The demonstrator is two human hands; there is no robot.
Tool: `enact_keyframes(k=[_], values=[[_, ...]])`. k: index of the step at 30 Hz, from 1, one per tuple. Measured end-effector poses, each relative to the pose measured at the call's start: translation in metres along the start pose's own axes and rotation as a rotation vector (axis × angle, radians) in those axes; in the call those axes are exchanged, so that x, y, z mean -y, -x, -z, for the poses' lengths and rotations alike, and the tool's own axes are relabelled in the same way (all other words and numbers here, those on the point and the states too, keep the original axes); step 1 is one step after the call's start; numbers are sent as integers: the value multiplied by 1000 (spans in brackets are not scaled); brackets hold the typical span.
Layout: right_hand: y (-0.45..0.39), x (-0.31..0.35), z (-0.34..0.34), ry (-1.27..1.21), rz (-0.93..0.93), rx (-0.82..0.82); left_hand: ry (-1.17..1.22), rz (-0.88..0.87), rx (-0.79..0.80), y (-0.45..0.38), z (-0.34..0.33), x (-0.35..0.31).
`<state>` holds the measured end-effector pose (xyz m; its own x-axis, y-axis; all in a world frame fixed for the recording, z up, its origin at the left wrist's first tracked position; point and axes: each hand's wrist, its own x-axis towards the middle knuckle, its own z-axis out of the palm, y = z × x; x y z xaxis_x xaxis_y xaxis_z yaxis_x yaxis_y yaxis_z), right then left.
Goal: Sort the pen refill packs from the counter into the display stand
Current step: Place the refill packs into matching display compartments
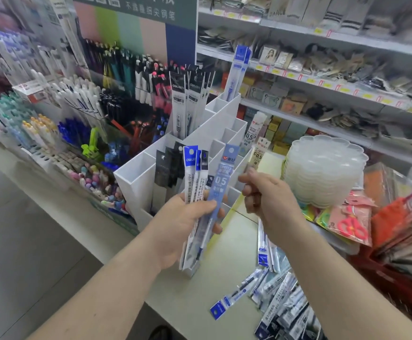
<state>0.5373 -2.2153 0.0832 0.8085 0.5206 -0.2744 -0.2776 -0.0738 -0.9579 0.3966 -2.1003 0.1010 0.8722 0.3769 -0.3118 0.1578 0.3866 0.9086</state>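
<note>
1. Pen refill packs (201, 190), long flat strips of glossy clear plastic with blue and pale blue card headers, stand fanned upright in the left hand (185, 227), whose fingers and thumb curl round their lower halves.
2. One pack in the fan, the pale blue one printed "0.5", leans to the right of the dark blue ones.
3. Behind the fan stands the display stand (141, 175), a white, smooth, stepped box of rectangular compartments rising toward the far right.
4. Black-headed packs (185, 99) stand upright in a far compartment; a single blue-headed pack (238, 72) leans in the farthest one; darker packs sit in a near compartment just behind the left hand.
5. The right hand (266, 195) hovers just right of the fan with its fingers curled in; a thin clear pack seems to hang below it, but whether it grips that pack I cannot tell.
6. More loose packs (281, 298) lie in a jumbled heap on the pale, smooth bench (224, 273) at the near right, one blue-headed pack (234, 295) lying apart on the left of the heap.
7. A stack of translucent scalloped plastic trays (322, 168) sits on the right, beyond the right hand.
</note>
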Motion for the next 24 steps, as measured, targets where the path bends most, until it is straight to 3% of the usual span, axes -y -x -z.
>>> enact_keyframes(k=[3, 6, 9, 12, 16, 19, 24], values=[[29, 5, -8, 81, 45, 152, 24, 76, 71, -8, -15, 5], [35, 4, -7, 115, 87, 41, 28, 164, 163, -16, -26, 12], [35, 10, 11, -104, 77, -131, -74, 226, 165, -24, -25, 17], [45, 15, 26, -313, 64, -129, -14, 282, 206, -29, -23, 21], [56, 14, 30, -275, 31, -112, 181, 362, 303, -32, -28, 20], [58, 10, 29, -125, 70, -138, 172, 299, 276, -33, -33, 20], [54, -2, 17, 107, 143, -171, -219, 72, 277, -28, -43, 21]])
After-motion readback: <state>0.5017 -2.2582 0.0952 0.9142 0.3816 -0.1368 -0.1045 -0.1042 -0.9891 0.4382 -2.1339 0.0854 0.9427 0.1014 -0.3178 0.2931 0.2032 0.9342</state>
